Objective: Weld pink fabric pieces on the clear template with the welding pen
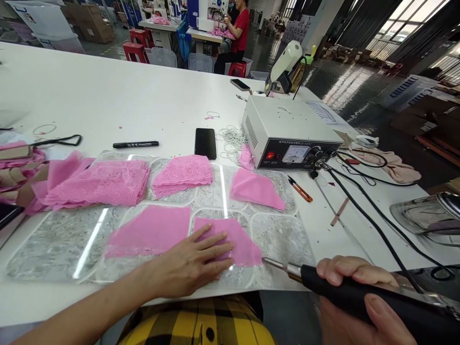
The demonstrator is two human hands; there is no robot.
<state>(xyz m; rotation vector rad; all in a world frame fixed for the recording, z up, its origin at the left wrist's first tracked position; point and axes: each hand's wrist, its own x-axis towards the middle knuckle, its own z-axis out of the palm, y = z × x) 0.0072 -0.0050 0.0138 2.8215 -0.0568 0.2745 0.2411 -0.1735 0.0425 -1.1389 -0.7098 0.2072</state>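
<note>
My left hand (pixel 196 261) lies with its fingers spread on a pink fabric piece (pixel 239 244), flat on the clear patterned mat (pixel 278 235). In my right hand (pixel 362 292) is a black-handled tool (pixel 334 287); its thin metal tip is at the fabric's lower right corner. Another pink piece (pixel 154 232) lies left of that one. Farther back on the mat are a large pink lace stack (pixel 104 184), a smaller lace stack (pixel 185 175) and some plain pink fabric (pixel 256 188).
A grey control box (pixel 287 129) with black cables stands behind the mat. Around it are a phone (pixel 205 143), tangled cord (pixel 232 141), a marker (pixel 135 144), an orange cutter (pixel 300 189) and a glass jar (pixel 429 215). A person in red (pixel 240 33) sits in the background.
</note>
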